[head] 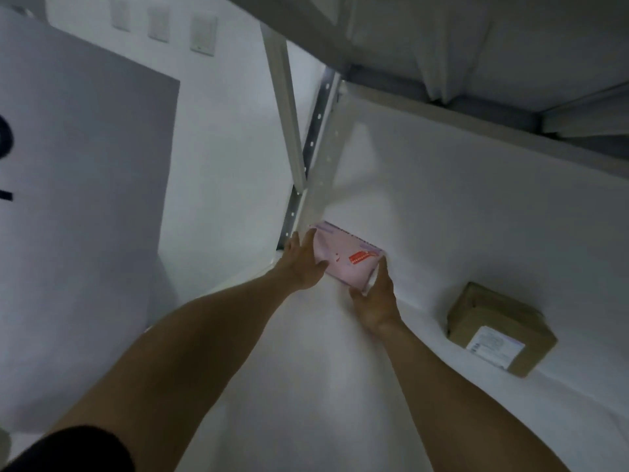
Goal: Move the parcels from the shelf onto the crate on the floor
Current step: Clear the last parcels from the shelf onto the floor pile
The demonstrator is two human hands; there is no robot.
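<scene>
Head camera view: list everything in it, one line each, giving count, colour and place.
white shelf board: one, white, under both parcels
flat pink parcel with a red sticker: one, pink, far left of the board, between both hands
brown cardboard box with a white label: one, brown, right side of the board
white metal shelf frame: one, white, at the board's left end
white wall plates: three, white, top left
left hand: one, fingers straight, touching the parcel's left end
right hand: one, fingers straight, touching its right end
black sleeve: one, black, bottom left
</scene>
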